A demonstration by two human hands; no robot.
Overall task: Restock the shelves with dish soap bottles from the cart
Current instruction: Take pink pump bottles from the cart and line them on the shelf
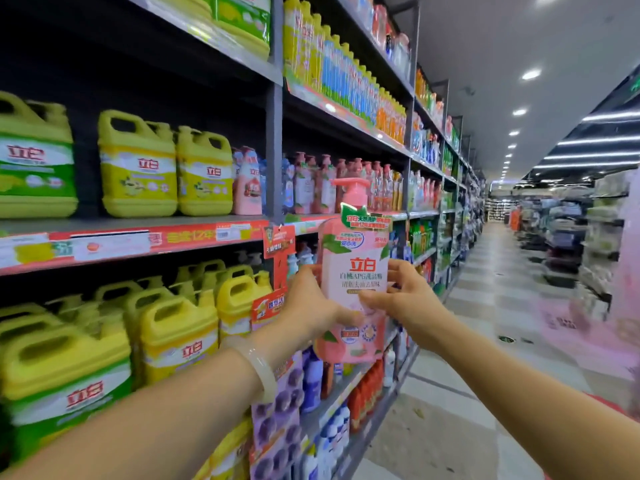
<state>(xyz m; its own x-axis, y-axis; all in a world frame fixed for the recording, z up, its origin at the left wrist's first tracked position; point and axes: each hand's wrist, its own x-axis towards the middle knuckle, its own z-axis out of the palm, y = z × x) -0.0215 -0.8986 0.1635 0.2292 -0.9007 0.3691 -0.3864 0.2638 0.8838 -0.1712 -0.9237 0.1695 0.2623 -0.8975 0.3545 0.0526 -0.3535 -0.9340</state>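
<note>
Head view: pink pump dish soap bottle (353, 271) upright, mid-air, in front of shelf (138, 237) edge. Left hand (311, 306) gripping its left side, right hand (405, 296) pinching its right side. Yellow jugs (166, 171) on shelf at left.

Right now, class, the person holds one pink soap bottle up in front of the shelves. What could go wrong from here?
1. The pink bottle is pinched between the left hand and right hand in mid-air, so it might slip and fall.
2. The row of pink bottles on the shelf looks tightly packed; pushing one in could topple its neighbours.
3. Its pump top might catch the hanging red tag.
</note>
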